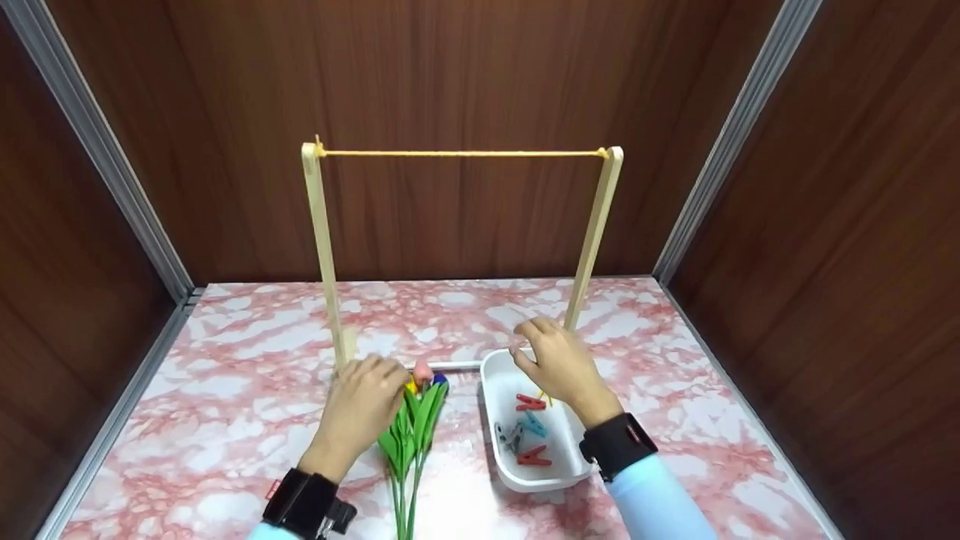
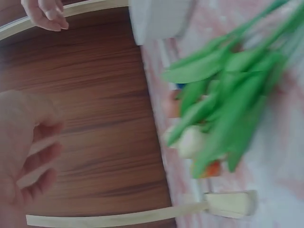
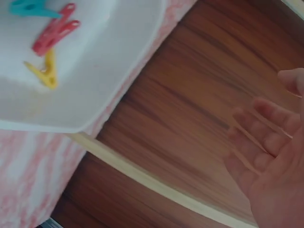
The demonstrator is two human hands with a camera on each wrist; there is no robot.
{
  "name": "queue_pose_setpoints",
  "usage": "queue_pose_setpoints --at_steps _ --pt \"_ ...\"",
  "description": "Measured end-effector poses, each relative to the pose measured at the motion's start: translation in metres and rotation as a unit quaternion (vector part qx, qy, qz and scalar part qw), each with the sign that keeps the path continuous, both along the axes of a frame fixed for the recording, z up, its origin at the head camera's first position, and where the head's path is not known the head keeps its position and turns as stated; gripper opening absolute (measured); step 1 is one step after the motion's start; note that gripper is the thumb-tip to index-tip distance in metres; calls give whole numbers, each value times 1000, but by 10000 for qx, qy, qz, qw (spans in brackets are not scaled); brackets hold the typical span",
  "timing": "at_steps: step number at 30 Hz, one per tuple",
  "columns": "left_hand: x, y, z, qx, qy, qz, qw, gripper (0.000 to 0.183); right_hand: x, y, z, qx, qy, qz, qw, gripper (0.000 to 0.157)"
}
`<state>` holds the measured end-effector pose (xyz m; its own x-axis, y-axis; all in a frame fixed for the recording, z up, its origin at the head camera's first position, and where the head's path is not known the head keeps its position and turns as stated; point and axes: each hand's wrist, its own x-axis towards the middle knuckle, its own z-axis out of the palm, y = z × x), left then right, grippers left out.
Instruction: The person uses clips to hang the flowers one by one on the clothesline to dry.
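Green-leaved artificial tulips (image 1: pixel 405 431) lie at your 7 o'clock, clothespins (image 1: pixel 534 424) in the white tray (image 1: pixel 540 484) at 5. Your left hand (image 1: pixel 364 401), right hand (image 1: pixel 564 366): both empty, fingers relaxed. Tulips likely light, bendy: grip the stems (image 1: pixel 403 495). Clothespins likely springy: pinch firmly.

Glare whitens the front tabletop (image 1: pixel 459 499) in the head view; both wrist views look dimmer and softer.

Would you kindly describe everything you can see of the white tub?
The white tub is an open, plastic-looking rectangle with rounded corners. It stands upright on the marbled table, longer front to back, right of the flowers. Red, blue, yellow and grey clothespins lie inside. The right hand hovers over its far end, apparently not touching it.
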<state>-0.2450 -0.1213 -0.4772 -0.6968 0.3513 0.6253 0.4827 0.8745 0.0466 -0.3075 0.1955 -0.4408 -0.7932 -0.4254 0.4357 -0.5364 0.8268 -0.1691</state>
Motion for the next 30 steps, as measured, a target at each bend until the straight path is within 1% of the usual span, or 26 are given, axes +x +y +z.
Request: queue_pose_setpoints --at_steps 1,3,5,7,9,11,13,14,16,18,23,26,30 --pt "1 0 -4 -44 -37 -89 9999 17 -1 2 -4 8 -13 40 10000 29" --pt "2 2 -11 -55 -113 -253 9996 14 -2 4 -13 63 -193 130 9997 23" --pt "3 4 -16 -17 -188 -366 9992 11 -4 6 -22 184 -575 157 9981 19" --pt "3 6 -18 34 -233 -415 9989 11 -6 6 -32 340 -1128 49 9930 19" --pt "2 10 -19 82 -293 -438 9986 11 -7 5 -40 535 -1781 -183 9824 20" --pt "2 13 -19 88 -345 -465 9983 11 -7 4 -48 740 -2367 -534 9673 19" --pt "2 16 -20 96 -417 -525 9977 11 -6 4 -53 926 -2789 -876 9518 18" --pt "2 17 -20 93 -456 -546 9974 11 -6 4 -54 999 -2924 -978 9460 19" --pt "2 19 -20 83 -522 -598 9968 10 -5 3 -56 1113 -3069 -1137 9384 23" --pt "3 21 -21 111 -558 -621 9964 10 -4 2 -58 1205 -3116 -1223 9346 25" --pt "4 27 -22 159 -668 -626 9957 11 1 -1 -61 1417 -3192 -1310 9278 16" --pt "6 30 -22 148 -799 -656 9945 11 5 -1 -64 1573 -3051 -1259 9308 15" --pt "7 32 -22 245 -917 -696 9931 9 8 -3 -68 1891 -2655 -1102 9389 14"
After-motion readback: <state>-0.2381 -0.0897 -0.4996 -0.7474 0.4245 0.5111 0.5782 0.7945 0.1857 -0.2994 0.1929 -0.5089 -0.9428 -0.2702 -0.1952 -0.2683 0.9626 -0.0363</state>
